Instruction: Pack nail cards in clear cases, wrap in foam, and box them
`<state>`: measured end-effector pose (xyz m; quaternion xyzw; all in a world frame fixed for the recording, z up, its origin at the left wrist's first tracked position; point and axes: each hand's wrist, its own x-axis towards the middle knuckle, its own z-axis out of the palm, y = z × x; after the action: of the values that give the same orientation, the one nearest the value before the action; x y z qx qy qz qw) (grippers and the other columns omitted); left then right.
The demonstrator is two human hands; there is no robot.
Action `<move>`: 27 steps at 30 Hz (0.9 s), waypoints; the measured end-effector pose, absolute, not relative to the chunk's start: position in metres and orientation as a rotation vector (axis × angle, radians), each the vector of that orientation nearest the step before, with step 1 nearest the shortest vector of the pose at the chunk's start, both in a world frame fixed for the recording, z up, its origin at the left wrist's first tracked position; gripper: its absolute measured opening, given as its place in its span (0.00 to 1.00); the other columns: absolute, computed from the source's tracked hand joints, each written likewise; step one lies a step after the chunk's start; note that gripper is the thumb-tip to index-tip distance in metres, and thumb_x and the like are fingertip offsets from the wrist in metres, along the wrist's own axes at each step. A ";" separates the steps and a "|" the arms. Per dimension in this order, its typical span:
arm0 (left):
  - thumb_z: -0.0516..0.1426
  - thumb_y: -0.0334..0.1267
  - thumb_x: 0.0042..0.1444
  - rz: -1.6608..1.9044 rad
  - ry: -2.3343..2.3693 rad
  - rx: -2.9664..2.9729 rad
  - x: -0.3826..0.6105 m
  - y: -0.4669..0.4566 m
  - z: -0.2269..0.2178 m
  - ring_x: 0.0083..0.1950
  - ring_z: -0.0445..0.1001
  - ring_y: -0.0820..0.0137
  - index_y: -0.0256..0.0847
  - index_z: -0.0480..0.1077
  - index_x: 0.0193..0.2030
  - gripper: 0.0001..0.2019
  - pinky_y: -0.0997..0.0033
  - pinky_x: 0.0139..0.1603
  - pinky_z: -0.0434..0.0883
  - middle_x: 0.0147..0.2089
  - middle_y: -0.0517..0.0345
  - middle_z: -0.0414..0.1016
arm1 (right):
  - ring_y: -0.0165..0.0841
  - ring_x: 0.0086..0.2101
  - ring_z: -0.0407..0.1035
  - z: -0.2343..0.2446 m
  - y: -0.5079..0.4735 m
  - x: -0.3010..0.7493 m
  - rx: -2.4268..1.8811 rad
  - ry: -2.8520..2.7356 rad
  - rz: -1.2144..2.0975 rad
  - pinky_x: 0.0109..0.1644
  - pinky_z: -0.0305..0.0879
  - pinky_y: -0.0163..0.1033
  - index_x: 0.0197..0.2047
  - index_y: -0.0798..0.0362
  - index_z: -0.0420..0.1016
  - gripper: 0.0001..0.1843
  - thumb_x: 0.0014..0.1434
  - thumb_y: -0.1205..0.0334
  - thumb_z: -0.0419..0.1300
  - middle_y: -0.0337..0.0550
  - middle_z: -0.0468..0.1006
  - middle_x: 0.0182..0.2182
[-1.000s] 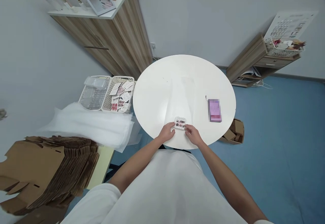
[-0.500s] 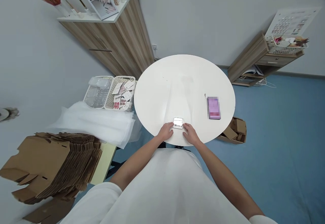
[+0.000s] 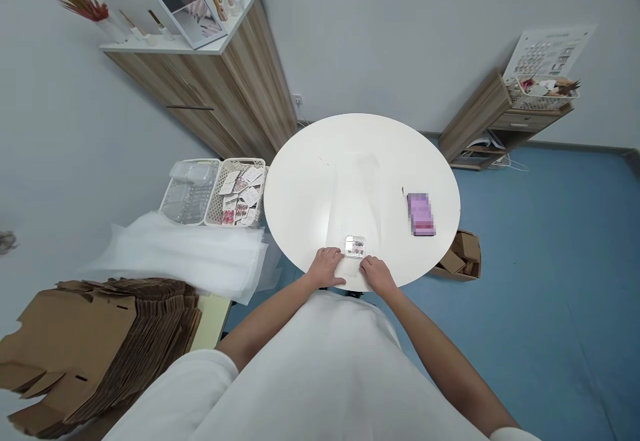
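Note:
A small clear plastic case (image 3: 355, 246) with dark red and pink pieces inside lies on the round white table (image 3: 360, 174), close to its near edge. My left hand (image 3: 327, 267) rests on the table just left of and below the case, fingers stretched flat, fingertips beside it. On the other side, just below and to the right of the case, my right hand (image 3: 378, 274) lies the same way. Neither hand grips the case.
A purple box (image 3: 421, 214) lies on the table's right side. Left of the table stand two white baskets (image 3: 215, 191) of clear cases and cards, white foam sheets (image 3: 185, 254) and a stack of flat cardboard (image 3: 100, 334). A cardboard box (image 3: 463, 254) sits on the blue floor.
Both hands have let go of the small case and drawn back toward the table's near edge. The case stays on the table; the view has shifted slightly.

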<state>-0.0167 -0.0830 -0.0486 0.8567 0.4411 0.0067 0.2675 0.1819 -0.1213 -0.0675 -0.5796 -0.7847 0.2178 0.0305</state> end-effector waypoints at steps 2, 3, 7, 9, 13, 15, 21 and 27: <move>0.62 0.49 0.35 0.011 1.198 2.339 -0.014 -0.084 -0.047 0.54 0.58 0.55 0.43 0.59 0.50 0.34 0.54 0.56 0.47 0.53 0.48 0.61 | 0.34 0.35 0.62 -0.062 -0.120 0.184 -1.801 -2.289 0.777 0.37 0.56 0.38 0.34 0.52 0.66 0.11 0.59 0.64 0.43 0.45 0.69 0.33; 0.62 0.48 0.36 0.015 1.215 2.346 -0.012 -0.084 -0.047 0.53 0.59 0.55 0.43 0.58 0.51 0.33 0.54 0.57 0.46 0.52 0.47 0.62 | 0.34 0.35 0.62 -0.059 -0.118 0.186 -1.794 -2.228 0.837 0.37 0.57 0.37 0.34 0.52 0.66 0.11 0.59 0.63 0.43 0.44 0.69 0.33; 0.55 0.37 0.49 0.042 1.279 2.349 -0.009 -0.083 -0.051 0.49 0.64 0.60 0.43 0.60 0.48 0.18 0.55 0.57 0.46 0.47 0.49 0.66 | 0.32 0.34 0.63 -0.048 -0.111 0.192 -1.754 -2.108 1.012 0.37 0.59 0.37 0.32 0.51 0.65 0.10 0.59 0.62 0.44 0.42 0.69 0.32; 0.50 0.34 0.53 0.028 1.259 2.334 -0.008 -0.079 -0.053 0.46 0.66 0.63 0.42 0.64 0.42 0.09 0.58 0.55 0.50 0.43 0.52 0.69 | 0.32 0.35 0.63 -0.045 -0.109 0.194 -1.742 -2.109 1.034 0.38 0.59 0.38 0.32 0.51 0.66 0.11 0.58 0.61 0.44 0.42 0.69 0.32; 0.44 0.38 0.58 0.010 1.247 2.228 -0.008 -0.072 -0.055 0.38 0.69 0.67 0.41 0.66 0.33 0.11 0.67 0.44 0.61 0.34 0.55 0.71 | 0.35 0.42 0.62 -0.048 -0.117 0.201 -1.758 -2.103 0.951 0.44 0.59 0.41 0.42 0.51 0.65 0.14 0.55 0.53 0.50 0.45 0.68 0.42; 0.44 0.40 0.58 0.040 1.257 2.161 -0.010 -0.069 -0.055 0.36 0.70 0.68 0.42 0.67 0.33 0.12 0.70 0.39 0.63 0.32 0.56 0.72 | 0.39 0.47 0.59 -0.053 -0.124 0.206 -1.776 -2.138 0.887 0.48 0.57 0.45 0.47 0.51 0.62 0.24 0.49 0.49 0.56 0.48 0.64 0.48; 0.45 0.40 0.56 0.189 1.314 1.915 -0.017 -0.058 -0.056 0.33 0.70 0.69 0.44 0.68 0.36 0.11 0.72 0.33 0.65 0.32 0.60 0.73 | 0.35 0.44 0.64 -0.068 -0.122 0.215 -1.888 -2.051 0.866 0.45 0.59 0.40 0.37 0.52 0.69 0.15 0.58 0.56 0.43 0.46 0.69 0.43; 0.47 0.38 0.54 0.190 1.452 1.859 -0.011 -0.046 -0.066 0.34 0.70 0.69 0.41 0.69 0.35 0.10 0.72 0.32 0.66 0.33 0.57 0.73 | 0.31 0.30 0.65 -0.067 -0.101 0.202 -2.177 -1.914 0.695 0.28 0.57 0.35 0.29 0.52 0.67 0.17 0.58 0.56 0.42 0.43 0.69 0.30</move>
<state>-0.0114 -0.0457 -0.0656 0.7272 0.5682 0.0742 0.3779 0.2022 -0.1009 -0.0673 -0.7280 -0.6399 0.2325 0.0802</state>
